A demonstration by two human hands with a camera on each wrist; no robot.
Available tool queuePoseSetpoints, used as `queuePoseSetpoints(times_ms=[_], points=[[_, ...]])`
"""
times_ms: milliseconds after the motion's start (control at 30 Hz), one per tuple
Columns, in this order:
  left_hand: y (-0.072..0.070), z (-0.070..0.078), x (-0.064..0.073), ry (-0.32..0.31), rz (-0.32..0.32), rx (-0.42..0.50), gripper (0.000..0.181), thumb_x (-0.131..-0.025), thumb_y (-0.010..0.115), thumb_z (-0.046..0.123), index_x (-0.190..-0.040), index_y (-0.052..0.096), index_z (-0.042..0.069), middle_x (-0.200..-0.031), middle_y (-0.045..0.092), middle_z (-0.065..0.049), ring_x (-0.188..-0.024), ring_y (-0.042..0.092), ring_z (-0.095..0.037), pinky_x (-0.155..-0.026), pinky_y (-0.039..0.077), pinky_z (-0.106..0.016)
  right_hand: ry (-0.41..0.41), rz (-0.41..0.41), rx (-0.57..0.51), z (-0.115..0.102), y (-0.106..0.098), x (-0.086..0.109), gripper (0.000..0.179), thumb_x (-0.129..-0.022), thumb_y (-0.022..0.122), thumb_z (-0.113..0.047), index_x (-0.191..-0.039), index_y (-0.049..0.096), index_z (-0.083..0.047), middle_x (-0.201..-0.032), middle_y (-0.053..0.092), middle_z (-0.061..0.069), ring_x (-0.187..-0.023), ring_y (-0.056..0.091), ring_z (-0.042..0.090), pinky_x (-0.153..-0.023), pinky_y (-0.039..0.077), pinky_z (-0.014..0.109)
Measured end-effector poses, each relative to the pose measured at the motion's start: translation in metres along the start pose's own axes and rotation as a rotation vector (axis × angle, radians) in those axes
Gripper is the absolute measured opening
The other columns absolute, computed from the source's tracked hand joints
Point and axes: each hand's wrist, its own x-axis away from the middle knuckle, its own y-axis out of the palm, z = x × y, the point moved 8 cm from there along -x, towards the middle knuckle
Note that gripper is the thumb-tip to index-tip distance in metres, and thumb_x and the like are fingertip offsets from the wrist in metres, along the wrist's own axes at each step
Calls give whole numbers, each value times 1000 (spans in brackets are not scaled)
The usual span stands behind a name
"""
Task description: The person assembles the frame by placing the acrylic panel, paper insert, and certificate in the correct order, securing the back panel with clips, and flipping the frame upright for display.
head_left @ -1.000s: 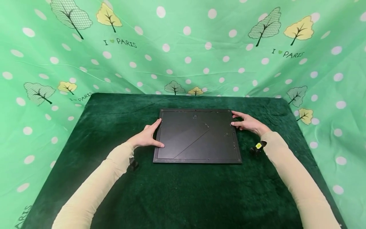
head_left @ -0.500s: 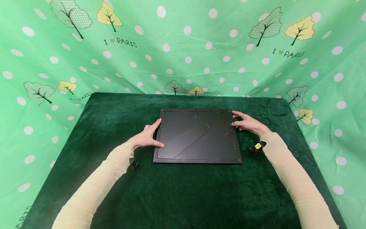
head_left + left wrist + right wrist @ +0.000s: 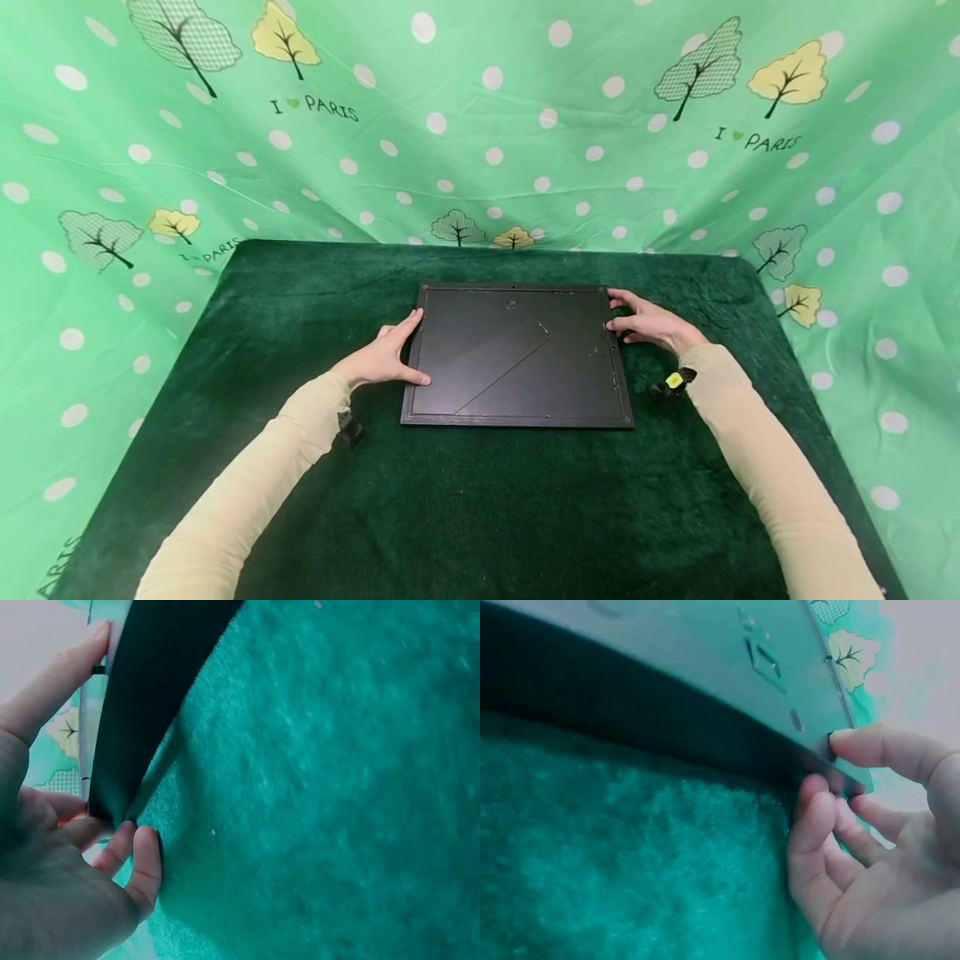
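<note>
A black frame (image 3: 517, 350) lay between two hands, its long axis running from one to the other.

The frame was on the green cloth (image 3: 480, 508), panelled side up, and neither hand was clearly nearer, since both touched it. The left hand (image 3: 378, 358) gripped the left short edge in a wide span, thumb on top and fingers along the side; the right hand (image 3: 656, 323) pinched the opposite edge more narrowly, close to the far right corner, so the two holds were not quite level. The frame's underside was hidden, and some fingertips were lost behind its rim. Whether any edge stood off the cloth could not be told, and the small fittings on the panel were too faint to make out.
</note>
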Motion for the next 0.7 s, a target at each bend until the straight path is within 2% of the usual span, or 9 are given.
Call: queuePoseSetpoints(times_ms=[200,400,567,700], points=[[-2,3,1,5,11,-23,117,-73,85,30,-154,5,3,-160,3,-17,-138,14,-40,-108,22,-55,10,8,26,15,-4,-15,82,-97,57,-10,-155,-1,-10,-149,13,21,-94,49,28,-76,44,41],[-2,3,0,4,8,-22,117,-73,85,30,-154,5,2,-159,3,-18,-140,13,-41,-108,21,-56,8,30,31,11,2,-16,80,-95,53,-7,-154,-2,-8,-143,15,21,-85,49,24,-74,45,37],[0,2,-2,21,11,-31,117,-73,85,31,-154,5,0,-159,2,-20,-140,13,-41,-109,21,-55,5,64,84,11,3,-18,76,-97,49,-11,-153,-2,-5,-139,14,22,-77,48,21,-71,44,36],[1,1,-4,13,2,-39,118,-73,84,31,-154,4,1,-160,1,-18,-140,12,-39,-110,20,-53,-7,85,117,10,4,-17,73,-100,48,-15,-152,-3,-3,-140,13,24,-78,45,22,-72,42,38]])
